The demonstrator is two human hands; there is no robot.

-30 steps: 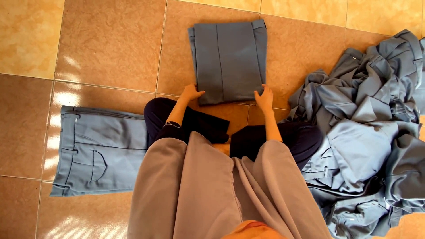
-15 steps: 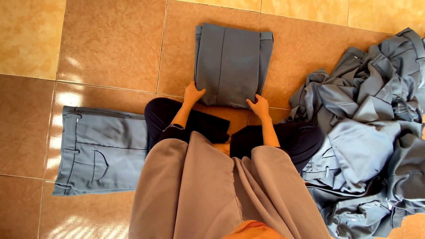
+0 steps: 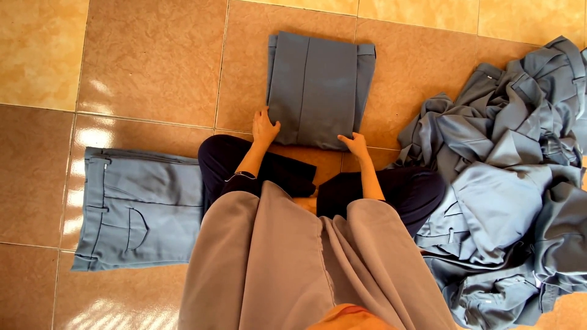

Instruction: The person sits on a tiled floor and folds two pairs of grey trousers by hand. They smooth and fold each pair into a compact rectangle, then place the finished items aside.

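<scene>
Your left hand [image 3: 265,127] lies flat, fingers spread, on the near left corner of the folded grey trousers [image 3: 319,88], pressing the cloth to the floor rather than gripping it. Your right hand [image 3: 354,144] rests at the near right corner of the same bundle, fingers loosely extended on its lower edge, not closed around anything. The folded trousers sit on the brown tiled floor [image 3: 153,61] straight ahead of you, a neat rectangle lying across a tile joint, with the seams running away from you. Just behind your hands are your crossed legs in dark trousers [image 3: 263,168], and nearer the camera a taupe garment [image 3: 275,263] drapes over your lap. To your left, another pair of grey trousers [image 3: 137,208] lies spread flat on the tiles, pocket upward. To your right, a crumpled heap of grey clothes [image 3: 513,183] lies piled beside your knee
</scene>
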